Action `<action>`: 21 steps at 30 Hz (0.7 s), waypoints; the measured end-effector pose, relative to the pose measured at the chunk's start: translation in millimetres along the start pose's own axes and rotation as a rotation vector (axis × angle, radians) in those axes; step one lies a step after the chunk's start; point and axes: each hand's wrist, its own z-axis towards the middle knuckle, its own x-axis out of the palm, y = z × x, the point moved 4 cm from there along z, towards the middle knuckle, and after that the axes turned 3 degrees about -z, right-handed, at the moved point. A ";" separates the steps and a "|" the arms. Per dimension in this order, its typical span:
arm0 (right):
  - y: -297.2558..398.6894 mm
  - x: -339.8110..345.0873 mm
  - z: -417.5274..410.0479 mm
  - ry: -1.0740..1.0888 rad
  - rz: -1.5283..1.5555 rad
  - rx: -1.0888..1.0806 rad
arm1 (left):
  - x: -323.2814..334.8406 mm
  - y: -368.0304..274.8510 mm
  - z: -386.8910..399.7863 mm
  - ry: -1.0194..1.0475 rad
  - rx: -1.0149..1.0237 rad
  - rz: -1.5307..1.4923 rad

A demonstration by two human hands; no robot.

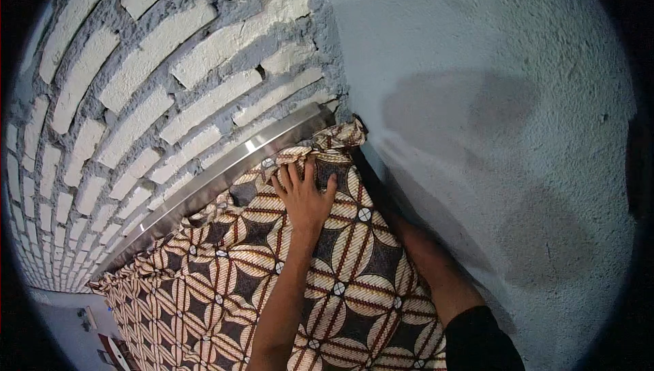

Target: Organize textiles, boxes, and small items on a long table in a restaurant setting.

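Observation:
A batik-patterned cloth (337,269), cream with dark four-pointed shapes and red-brown lines, covers a broad surface before me. My left hand (305,197) lies palm down on it near the far corner, fingers spread, with the fingertips at a gathered fold. Along the right edge of the cloth my right forearm (426,258), in a black sleeve, reaches into the dark gap beside the plaster wall. The right hand itself is hidden there; what it touches cannot be seen. The cloth's far edge is bunched and ruffled, with a crumpled corner (341,134) standing up.
A shiny metal strip (214,172) runs along the cloth's far edge, against a white-painted brick wall (204,54) with rough grey mortar. A plastered pale blue-grey wall (460,39) rises close on the right and meets the bricks at a corner. Small unclear objects appear at lower left.

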 end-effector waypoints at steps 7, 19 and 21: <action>143.7 2.5 4.7 -0.037 -0.108 0.008 | 11.8 23.7 -13.3 -0.033 0.006 0.033; 245.8 11.7 3.3 -0.044 -0.546 -0.101 | -50.3 12.0 -79.5 0.319 0.213 -0.278; 248.7 19.9 9.2 0.288 -0.270 -0.046 | -56.9 32.5 -82.9 0.275 0.184 -0.199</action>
